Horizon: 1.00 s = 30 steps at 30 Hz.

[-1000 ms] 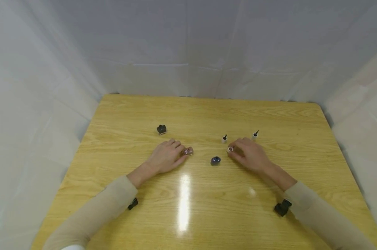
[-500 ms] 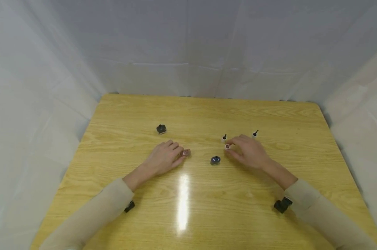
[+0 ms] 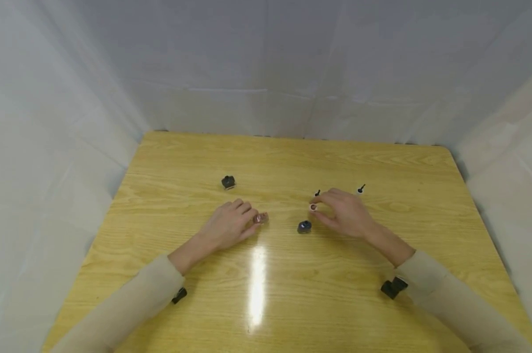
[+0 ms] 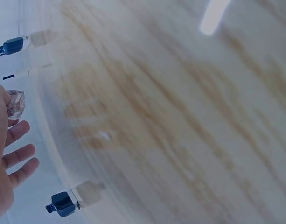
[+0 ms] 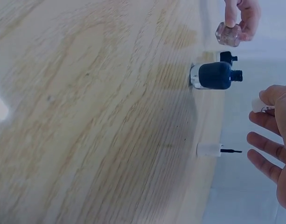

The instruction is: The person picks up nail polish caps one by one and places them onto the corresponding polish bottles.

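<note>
Left of centre, left hand point(image 3: 228, 225): I see fingers pinching the pinkish bottle point(image 3: 260, 218).
Right of centre, right hand point(image 3: 345, 213): fingers pinching a white cap point(image 3: 313, 207).
Cap and bottle: probably being paired; next I'd align them.

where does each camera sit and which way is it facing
Head: worn on the head, facing forward and down at the table; left hand, right hand and sleeves show.
Left wrist: on that wrist, facing the held pink bottle at the picture's edge; left hand and part of the right show.
Right wrist: on that wrist, facing the held white cap; right hand and part of the left show.
Both wrist views share the pink bottle and blue bottle.
</note>
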Motion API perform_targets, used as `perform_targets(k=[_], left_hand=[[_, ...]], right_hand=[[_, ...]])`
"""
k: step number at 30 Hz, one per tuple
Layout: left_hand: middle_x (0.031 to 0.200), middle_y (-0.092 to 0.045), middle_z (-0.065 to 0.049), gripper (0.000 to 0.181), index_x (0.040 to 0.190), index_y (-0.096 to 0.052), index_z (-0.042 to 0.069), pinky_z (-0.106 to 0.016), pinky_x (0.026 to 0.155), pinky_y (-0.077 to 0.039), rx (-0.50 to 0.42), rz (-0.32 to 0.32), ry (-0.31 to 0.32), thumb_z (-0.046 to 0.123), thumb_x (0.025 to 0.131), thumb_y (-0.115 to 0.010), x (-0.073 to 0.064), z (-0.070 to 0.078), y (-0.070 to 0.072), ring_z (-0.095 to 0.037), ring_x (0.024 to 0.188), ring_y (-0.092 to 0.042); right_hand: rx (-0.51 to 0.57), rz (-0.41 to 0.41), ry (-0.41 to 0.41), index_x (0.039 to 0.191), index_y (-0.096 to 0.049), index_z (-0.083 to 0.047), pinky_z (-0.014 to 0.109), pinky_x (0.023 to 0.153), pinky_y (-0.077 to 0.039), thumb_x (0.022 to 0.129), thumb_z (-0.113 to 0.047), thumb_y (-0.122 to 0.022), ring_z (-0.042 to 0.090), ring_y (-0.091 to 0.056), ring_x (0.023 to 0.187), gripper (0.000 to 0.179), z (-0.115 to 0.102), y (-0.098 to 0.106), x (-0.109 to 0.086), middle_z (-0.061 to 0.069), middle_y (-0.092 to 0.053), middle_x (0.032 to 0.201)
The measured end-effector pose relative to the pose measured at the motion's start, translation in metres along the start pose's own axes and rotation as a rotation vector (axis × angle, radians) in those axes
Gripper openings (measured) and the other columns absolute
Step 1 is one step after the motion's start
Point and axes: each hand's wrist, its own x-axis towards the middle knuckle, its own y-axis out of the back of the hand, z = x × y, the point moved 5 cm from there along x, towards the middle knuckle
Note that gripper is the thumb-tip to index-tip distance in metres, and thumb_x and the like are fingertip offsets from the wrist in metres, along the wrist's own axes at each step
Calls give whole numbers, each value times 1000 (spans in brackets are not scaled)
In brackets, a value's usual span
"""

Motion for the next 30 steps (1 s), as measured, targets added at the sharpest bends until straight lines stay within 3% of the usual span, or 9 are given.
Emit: perform_targets(k=[7,16,22,30], left_hand=[[110,-77,-8,33,117,-73,11,-39,88,-65,3,2,-5,40,101,-67,-1,3,4,-25,103,-72],[111,-77,-8,33,118,-72,10,-40,90,-64,7,0,-6,38,100,-69,-3,3,10,-26,104,-72],[110,-77,-8,33,117,-72,10,-39,90,-64,11,8,-16,38,100,-69,-4,2,12,-26,104,-72],[110,-77,-8,32,116,-73,10,-39,91,-64,11,21,-29,38,99,-69,-5,0,14,-25,103,-72]], right_hand=[[4,3,42,112,-77,-15,26,55,-50,90,-24,-82,19,-70,78,24,-8,-2,9,3,-79,96],[-3,-20,80,108,-77,-13,31,68,-61,90,-21,-83,19,-74,86,21,-22,-4,23,-1,-79,97],[-7,18,141,106,-77,-14,32,70,-62,88,-20,-85,18,-73,85,20,-27,-9,29,-1,-79,97],[-24,4,157,106,-77,-15,31,74,-63,87,-23,-86,17,-73,90,22,-32,-17,34,1,-78,101]])
